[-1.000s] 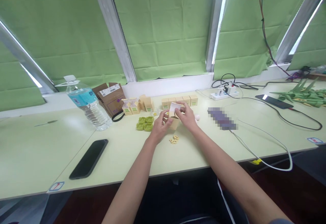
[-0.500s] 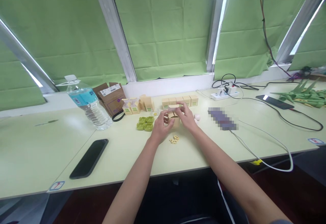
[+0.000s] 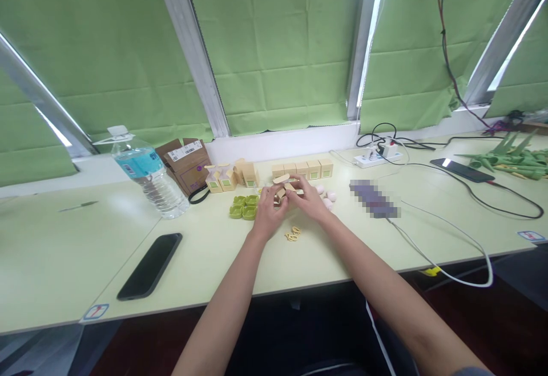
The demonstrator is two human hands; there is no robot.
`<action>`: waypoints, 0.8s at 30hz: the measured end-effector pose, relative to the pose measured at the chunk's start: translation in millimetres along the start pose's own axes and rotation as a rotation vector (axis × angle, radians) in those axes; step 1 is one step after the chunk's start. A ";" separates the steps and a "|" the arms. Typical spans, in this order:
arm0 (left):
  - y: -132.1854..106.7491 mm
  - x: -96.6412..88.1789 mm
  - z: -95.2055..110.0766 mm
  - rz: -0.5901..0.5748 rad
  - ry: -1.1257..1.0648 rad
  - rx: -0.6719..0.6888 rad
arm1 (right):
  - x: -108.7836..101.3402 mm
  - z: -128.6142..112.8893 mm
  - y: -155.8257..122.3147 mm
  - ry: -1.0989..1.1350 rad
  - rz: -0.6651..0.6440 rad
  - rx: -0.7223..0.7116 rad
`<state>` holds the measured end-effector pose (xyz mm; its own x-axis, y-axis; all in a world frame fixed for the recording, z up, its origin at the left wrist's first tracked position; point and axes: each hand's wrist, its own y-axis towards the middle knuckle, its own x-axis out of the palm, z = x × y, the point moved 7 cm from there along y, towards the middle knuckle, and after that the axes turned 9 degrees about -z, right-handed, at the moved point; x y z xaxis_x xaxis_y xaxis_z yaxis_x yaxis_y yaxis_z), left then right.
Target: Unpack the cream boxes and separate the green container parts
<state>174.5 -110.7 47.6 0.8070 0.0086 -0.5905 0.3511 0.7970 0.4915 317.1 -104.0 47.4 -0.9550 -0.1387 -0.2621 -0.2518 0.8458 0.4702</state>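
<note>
Between my two hands is a small tan cardboard box (image 3: 282, 192) with a flap raised at its top. My left hand (image 3: 269, 211) grips its left side, fingers curled round it. On the right side, my right hand (image 3: 309, 198) holds the same box, fingers bent over its top and the thumb in front. Just below lie several yellow looped pieces (image 3: 293, 234). Green cup-like pieces (image 3: 244, 207) sit left of my left hand. Pale pink round pieces (image 3: 329, 197) rest beside my right hand.
Closed small boxes (image 3: 302, 169) stand in a row behind my hands; opened ones (image 3: 221, 178) are further left. A water bottle (image 3: 156, 182), a brown carton (image 3: 185, 168) and a black phone (image 3: 149, 266) are at left. A power strip (image 3: 377, 159) and cables lie right.
My right hand has moved slightly down and left, its fingers lower over the box. The box's top has tilted, and more of the pink pieces show.
</note>
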 end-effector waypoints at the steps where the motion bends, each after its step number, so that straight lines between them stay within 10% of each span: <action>1: -0.1 0.0 0.1 -0.003 -0.005 -0.006 | -0.5 0.5 0.1 -0.003 0.006 0.003; 24: 0.3 6.3 -1.9 -0.060 -0.003 -0.002 | -10.3 -2.3 -0.9 -0.120 0.085 -0.015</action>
<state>178.8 -109.2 42.8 0.7859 -0.0409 -0.6170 0.3981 0.7970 0.4543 326.8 -104.6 51.6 -0.9477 -0.0034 -0.3190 -0.1739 0.8439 0.5075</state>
